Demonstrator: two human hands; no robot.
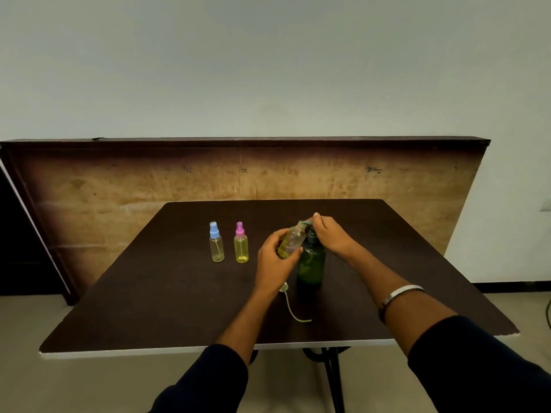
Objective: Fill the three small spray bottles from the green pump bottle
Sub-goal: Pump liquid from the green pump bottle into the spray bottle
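Dark green plastic pump bottle [311,263] upright, table centre-right | your right hand [329,236] presses its pump head | your left hand [275,257] grips an uncapped yellow-tinted spray bottle [292,241] — tilted, mouth at the spout | blue-capped bottle [216,242] and pink-capped bottle [241,244] stand left — loose sprayer top with dip tube [290,305] lies on the dark table [149,293].
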